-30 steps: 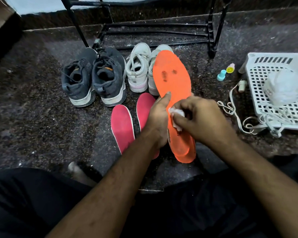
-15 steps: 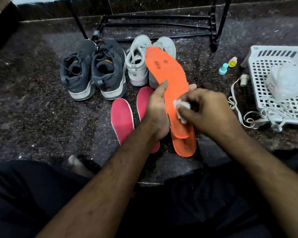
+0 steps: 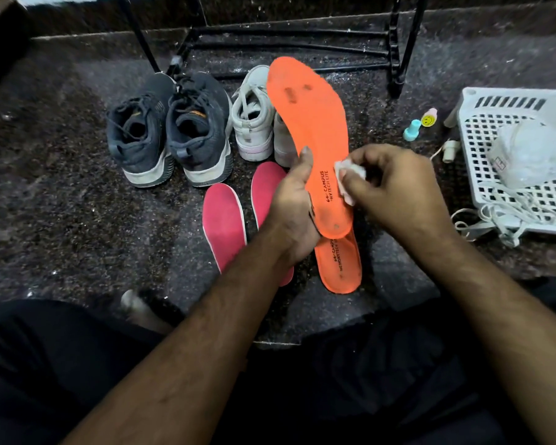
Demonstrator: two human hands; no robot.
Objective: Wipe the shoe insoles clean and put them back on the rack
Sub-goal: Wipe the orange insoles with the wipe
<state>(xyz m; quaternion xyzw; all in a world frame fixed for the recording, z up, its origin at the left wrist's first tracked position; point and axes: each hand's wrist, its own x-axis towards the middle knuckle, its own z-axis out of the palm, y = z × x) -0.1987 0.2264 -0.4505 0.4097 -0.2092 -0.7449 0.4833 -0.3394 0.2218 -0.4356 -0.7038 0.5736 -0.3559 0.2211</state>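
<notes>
While gripped along its edge by left hand, long orange foam insole marked "CAMPUS" raised over second orange insole lying on floor, print only partly legible. Right hand pinching small white wipe against raised insole. Beyond: black metal rack.

Head camera looks steeply down, close above floor.

A white basket and two small bottles sit on the floor.

floor: dark speckled stone | raised stone step behind | light: dim
</notes>
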